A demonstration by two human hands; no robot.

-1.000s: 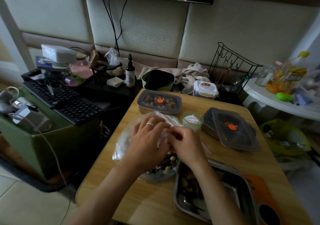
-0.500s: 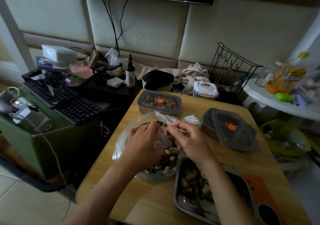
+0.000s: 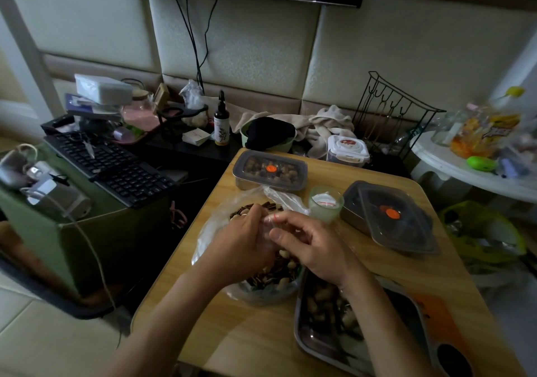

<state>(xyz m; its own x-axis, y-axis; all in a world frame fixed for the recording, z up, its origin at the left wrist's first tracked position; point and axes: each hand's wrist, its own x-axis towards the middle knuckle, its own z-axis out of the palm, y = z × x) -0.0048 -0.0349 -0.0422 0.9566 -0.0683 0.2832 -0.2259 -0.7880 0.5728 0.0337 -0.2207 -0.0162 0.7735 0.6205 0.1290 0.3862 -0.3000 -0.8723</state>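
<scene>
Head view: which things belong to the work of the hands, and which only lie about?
In use: left hand, right hand, both pinching the small clear bag; big plastic bag of peanuts and seeds; metal tray.
Lying about: keyboard, dropper bottle, wire rack, green cup.

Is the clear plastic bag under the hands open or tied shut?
Open: the clear plastic bag lies spread wide, showing tan peanuts and dark seeds inside.

Worktop [image 3: 261, 333]: light wood grain. Bag [image 3: 213, 228]: clear. Seeds [image 3: 270, 205]: dark brown with pale stripes. Peanuts [image 3: 283, 254]: tan. Lid [image 3: 290, 165]: smoky grey, translucent, orange centre dot. Cup [image 3: 326, 212]: pale green. Tray [image 3: 300, 344]: silver. Keyboard [image 3: 116, 167]: black.
</scene>
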